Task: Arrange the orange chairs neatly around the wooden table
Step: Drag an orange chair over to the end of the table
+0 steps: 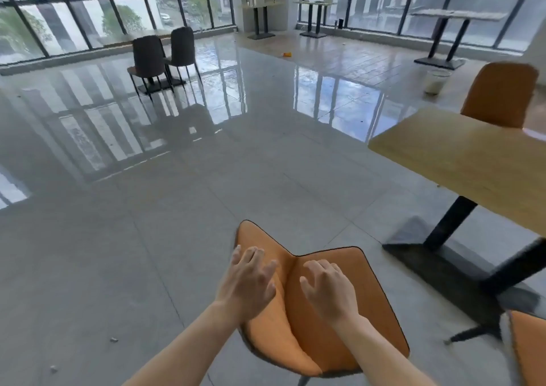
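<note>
An orange chair (313, 338) stands directly below me on the grey floor, left of the wooden table (472, 164). My left hand (251, 282) and my right hand (328, 288) hover over its backrest, fingers spread, holding nothing. A second orange chair (499, 96) sits at the table's far side. The edge of a third orange chair (529, 353) shows at the bottom right corner, near the table's black base (437, 264).
Two dark chairs (161, 53) stand by a small table near the left windows. Other tables (452, 16) line the far window wall. A white bucket (437, 81) and a small orange object (287, 54) lie on the floor. Wide grey floor spreads to my left.
</note>
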A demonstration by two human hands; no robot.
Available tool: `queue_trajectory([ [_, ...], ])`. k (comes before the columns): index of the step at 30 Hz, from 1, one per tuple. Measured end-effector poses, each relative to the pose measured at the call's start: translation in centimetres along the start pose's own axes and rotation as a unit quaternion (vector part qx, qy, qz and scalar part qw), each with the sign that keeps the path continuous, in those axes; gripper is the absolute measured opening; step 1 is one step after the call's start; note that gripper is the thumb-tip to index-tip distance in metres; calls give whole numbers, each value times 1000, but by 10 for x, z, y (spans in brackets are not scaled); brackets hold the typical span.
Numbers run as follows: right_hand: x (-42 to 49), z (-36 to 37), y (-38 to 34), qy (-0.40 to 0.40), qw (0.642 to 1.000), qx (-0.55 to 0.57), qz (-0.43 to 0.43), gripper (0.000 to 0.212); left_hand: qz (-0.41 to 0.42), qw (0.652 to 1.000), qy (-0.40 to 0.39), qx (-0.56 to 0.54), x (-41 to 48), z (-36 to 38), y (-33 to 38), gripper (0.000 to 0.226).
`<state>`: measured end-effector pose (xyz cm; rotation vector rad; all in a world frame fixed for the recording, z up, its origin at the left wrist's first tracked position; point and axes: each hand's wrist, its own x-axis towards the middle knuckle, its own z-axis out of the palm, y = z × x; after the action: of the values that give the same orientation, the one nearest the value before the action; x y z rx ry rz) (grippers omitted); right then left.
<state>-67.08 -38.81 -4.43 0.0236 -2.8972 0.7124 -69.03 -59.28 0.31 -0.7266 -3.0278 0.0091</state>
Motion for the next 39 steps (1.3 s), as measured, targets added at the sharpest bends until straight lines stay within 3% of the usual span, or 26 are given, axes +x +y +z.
queue_trajectory([
  [7,-14,26,-67,58,986,-7,158,30,174,984,-27,-17,20,7,-64,44],
  [14,-19,49,-86,96,965,-32,242,31,276,960,-56,-1,50,20,-92,43],
  [19,-28,67,-104,121,945,-40,300,32,353,931,-83,31,74,34,-107,61],
  [24,-22,85,-132,138,911,-78,382,32,412,906,-97,14,110,55,-122,44],
  [28,-11,101,-163,156,865,-95,468,31,508,853,-106,49,124,66,-139,35],
  [32,-10,128,-195,148,826,-111,532,29,541,835,-95,36,131,69,-152,43],
  [35,-8,140,-209,146,810,-106,558,39,568,816,-98,32,138,70,-155,64],
  [39,4,141,-211,153,777,-94,603,48,530,840,-119,-4,149,72,-154,59],
])
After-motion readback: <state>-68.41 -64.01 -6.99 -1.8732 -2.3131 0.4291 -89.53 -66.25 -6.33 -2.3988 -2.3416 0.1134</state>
